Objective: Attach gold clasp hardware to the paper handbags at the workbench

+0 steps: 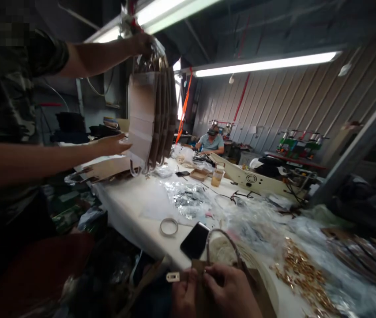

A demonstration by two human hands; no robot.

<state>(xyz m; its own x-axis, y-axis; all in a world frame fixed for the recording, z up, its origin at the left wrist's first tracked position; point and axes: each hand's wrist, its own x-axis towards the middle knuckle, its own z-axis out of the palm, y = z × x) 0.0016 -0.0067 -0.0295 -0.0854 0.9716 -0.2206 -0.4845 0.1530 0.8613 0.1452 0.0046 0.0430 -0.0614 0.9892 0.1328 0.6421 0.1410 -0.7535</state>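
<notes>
A brown handbag (200,297) with a curved handle (223,233) sits low in front of me, at the bottom of the head view. My left hand (185,292) is closed on the bag's left side, around a strap that ends in a gold-coloured metal clasp plate (173,277). On the front of the bag, the thumb and fingers of my right hand (229,288) are pinched together near its upper edge. A tiny shiny spot shows at those fingertips; what it is I cannot make out. Behind the bag lies a round, pale, coiled pad or tray (267,269).
A black phone (194,240) and a tape roll (168,227) lie on the white table (131,207). Gold metal parts (303,274) are heaped at right among plastic wrap (257,221). At left, a co-worker's hands hold a stack of brown bags (144,110). Another person (212,142) sits farther back.
</notes>
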